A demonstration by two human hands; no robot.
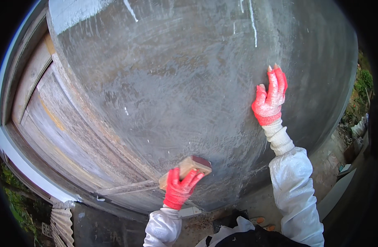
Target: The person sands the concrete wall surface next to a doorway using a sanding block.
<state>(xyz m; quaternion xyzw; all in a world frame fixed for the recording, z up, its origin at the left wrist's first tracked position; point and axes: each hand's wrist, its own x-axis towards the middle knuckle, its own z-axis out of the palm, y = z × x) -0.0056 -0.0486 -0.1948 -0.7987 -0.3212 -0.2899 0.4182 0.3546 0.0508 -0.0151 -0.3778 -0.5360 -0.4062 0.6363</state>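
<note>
My left hand (180, 190), in a red glove, grips a tan sanding block (200, 163) with a dark reddish end. The block lies against the lower part of a grey plastered wall (185, 90), close to the wooden frame on the left. Higher up and to the right, my right hand (272, 96) rests on the same wall, fingers stretched upward and holding nothing. Its red glove is dusted white and leaves the fingertips bare. The wall looks wet and streaky around the middle, with white paint drips (253, 24) near the top.
Left of the wall is a weathered wooden door or shutter (69, 119) in a deep frame. White paint (80, 14) covers the upper left wall. Low down lie a corrugated sheet (62, 226) and, at right, a pale board (336, 193). Orange-toned shoes (258, 220) show below me.
</note>
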